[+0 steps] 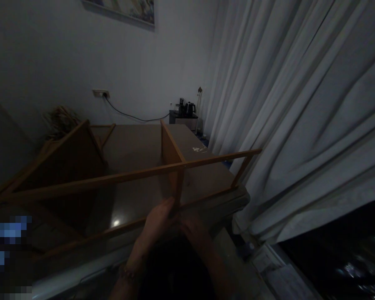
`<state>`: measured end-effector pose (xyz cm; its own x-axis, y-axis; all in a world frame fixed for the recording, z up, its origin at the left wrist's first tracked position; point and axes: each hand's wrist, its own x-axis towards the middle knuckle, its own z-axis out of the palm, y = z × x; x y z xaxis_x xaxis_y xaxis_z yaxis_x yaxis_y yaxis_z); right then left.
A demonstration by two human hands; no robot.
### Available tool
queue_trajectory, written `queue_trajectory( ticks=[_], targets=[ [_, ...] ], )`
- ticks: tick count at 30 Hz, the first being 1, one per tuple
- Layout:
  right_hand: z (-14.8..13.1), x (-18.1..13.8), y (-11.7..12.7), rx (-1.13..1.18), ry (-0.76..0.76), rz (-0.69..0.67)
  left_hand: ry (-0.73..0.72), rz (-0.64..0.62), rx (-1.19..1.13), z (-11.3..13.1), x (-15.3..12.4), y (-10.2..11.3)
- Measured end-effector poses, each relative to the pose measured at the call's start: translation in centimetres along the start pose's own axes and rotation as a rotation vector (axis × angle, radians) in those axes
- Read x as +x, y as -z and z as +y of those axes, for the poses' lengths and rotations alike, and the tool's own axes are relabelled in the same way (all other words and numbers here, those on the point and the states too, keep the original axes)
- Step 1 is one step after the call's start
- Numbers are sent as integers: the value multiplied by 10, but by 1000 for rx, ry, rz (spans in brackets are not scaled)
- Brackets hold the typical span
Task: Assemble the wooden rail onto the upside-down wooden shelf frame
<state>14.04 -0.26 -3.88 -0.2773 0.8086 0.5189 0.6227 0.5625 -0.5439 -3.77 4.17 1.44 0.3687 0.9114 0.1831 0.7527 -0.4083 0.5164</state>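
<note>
- At the wooden frame (143,171), near side: left hand (158,216) by the lower joint; grip closure cannot be determined.
- Just beside: right hand (193,229); grip likewise indeterminable.

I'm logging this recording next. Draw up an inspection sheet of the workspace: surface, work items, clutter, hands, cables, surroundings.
Surface: tabletop, brownish and glossy.
Work items: wooden frame with panels, resting on the tabletop.
Clutter: white flecks on the tabletop's right side.
Hands: left hand at the foot of the frame's middle post; right hand close beside it; too dark to tell how firmly either grips.
Cables: black cable from the outlet toward the cabinet, behind the tabletop.
Surroundings: kettle on the cabinet; curtain at right; picture on the wall; dim light.
</note>
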Motion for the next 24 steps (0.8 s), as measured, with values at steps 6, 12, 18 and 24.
queue_trajectory(
  ticks=[6, 12, 18, 24],
  targets=[
    [-14, 6, -8, 15, -53, 130, -14, 18, 8, -2, 0, -2],
    [-28, 9, -8, 59, -179, 170, -3, 11, 20, 6, 0, 3],
    [-41, 10, -6, 201, -367, 180, 22, 14, -25, 14, -2, 10],
    [-49, 10, -8, 461, -629, 219, 0, 10, -15, 11, -1, 8]
  ],
)
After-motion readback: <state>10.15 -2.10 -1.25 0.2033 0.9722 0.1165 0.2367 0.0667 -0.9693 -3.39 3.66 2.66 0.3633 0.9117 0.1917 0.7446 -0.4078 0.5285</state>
